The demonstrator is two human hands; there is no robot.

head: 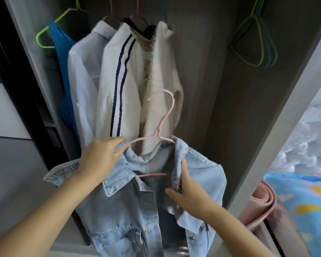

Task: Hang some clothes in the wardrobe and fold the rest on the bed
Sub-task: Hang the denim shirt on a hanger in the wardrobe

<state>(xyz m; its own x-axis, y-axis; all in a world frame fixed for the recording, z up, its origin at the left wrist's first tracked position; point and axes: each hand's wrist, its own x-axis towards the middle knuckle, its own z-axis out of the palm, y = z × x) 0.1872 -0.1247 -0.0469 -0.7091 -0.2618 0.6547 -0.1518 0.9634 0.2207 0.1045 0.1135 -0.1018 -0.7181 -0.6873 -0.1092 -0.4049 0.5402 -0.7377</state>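
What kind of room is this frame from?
Most likely a bedroom, at an open wardrobe. Shirts hang inside beside spare hangers, a bed shows at the right edge, and both hands are putting a denim jacket on a pink hanger.

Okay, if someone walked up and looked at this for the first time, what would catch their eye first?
Probably the pale denim jacket at centre bottom, half dressed on a pink hanger, with the left hand gripping its shoulder and the right hand pinching the front edge. Behind hang white tops; empty green hangers dangle upper right.
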